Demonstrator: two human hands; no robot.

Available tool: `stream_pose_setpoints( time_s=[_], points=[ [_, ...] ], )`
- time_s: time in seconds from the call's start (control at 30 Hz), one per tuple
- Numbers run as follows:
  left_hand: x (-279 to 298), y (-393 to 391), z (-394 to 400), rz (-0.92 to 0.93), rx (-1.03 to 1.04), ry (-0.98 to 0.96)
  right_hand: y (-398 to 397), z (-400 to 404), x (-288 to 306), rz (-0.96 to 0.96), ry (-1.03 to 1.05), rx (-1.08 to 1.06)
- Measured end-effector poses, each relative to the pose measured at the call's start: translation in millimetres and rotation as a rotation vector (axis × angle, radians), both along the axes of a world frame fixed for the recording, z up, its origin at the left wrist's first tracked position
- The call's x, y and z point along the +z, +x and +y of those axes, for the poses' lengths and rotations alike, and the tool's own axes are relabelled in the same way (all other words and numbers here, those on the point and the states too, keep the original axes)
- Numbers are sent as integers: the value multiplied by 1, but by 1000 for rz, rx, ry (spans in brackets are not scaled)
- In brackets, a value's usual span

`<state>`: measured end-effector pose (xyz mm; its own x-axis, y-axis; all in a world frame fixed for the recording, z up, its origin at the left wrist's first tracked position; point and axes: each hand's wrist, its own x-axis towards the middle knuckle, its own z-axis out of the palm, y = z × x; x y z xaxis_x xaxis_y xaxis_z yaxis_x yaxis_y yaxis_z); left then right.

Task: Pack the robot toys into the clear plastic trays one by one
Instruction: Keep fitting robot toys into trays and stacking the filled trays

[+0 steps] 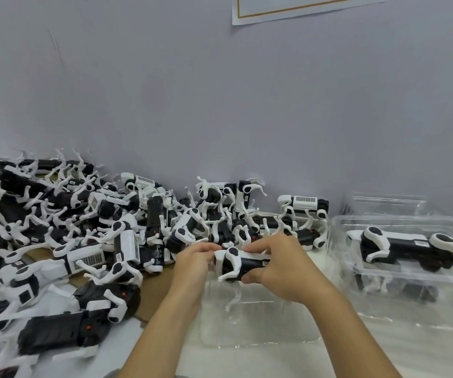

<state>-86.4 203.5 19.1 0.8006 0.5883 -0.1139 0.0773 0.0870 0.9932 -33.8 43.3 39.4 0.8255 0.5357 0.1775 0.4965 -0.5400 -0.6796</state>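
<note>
- A black-and-white robot toy (243, 264) is held between both hands just below the middle of the frame, its long axis running roughly left to right, tilted slightly down toward the right.
- The right hand (277, 264) is wrapped round the toy's right end: fingers are curled over the top, and the thumb is pressed against the underside.
- The left hand (192, 261) is closed on the toy's left end, where the white part is pinched by curled fingers.
- A white leg with a round black joint is seen on the near face, angled down and to the left; which end is the head cannot be told.
- The toy is held above a clear plastic tray (258, 320) that lies flat in the lower middle of the frame; whether it touches the tray cannot be told.
- At the right of the frame, a second robot toy (408, 248) is seen lying lengthwise, left to right, in another clear tray (400, 276); further clear trays (383, 203) are stacked behind it.
- A heap of robot toys (83, 236) is spread over the left and middle of the frame, legs pointing every way.
- A white table (424, 350) carries everything, with brown cardboard (151, 293) showing under the heap.
- A pale grey wall (220, 91) fills the upper frame, with a gold-bordered paper sheet (301, 6) fixed at the top edge.
</note>
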Motion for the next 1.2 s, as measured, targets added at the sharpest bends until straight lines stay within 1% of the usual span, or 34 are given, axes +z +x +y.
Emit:
stream_pose_setpoints(
  time_s=[0.2, 0.27, 0.43, 0.57, 0.67, 0.83, 0.9, 1.03, 1.2],
  points=[
    [-1, 0, -2, -6, -80, 23, 1, 1, -3, -1, 5, -11],
    [-3, 0, -2, 14, -81, 59, 0, 2, -5, -9, -2, -17],
    [-7, 1, -1, 27, -54, 67, -2, 3, -6, -28, -27, -26],
    [-11, 0, -1, 18, -33, 83, -5, 4, -6, -93, -107, -24],
    [-11, 0, -1, 14, -33, 83, -4, 4, -6, -100, -108, -24],
    [-12, 0, 4, 39, -81, 57, -3, 3, -5, -95, -112, -23],
    [-12, 1, 5, 59, -104, 74, -4, 4, -6, -87, -121, -34],
    [-10, 2, 2, 78, -79, 119, -4, 5, -8, -90, -179, -67],
    [-8, -1, 3, 83, -122, 112, -4, 5, -7, -83, -169, -66]
  ],
)
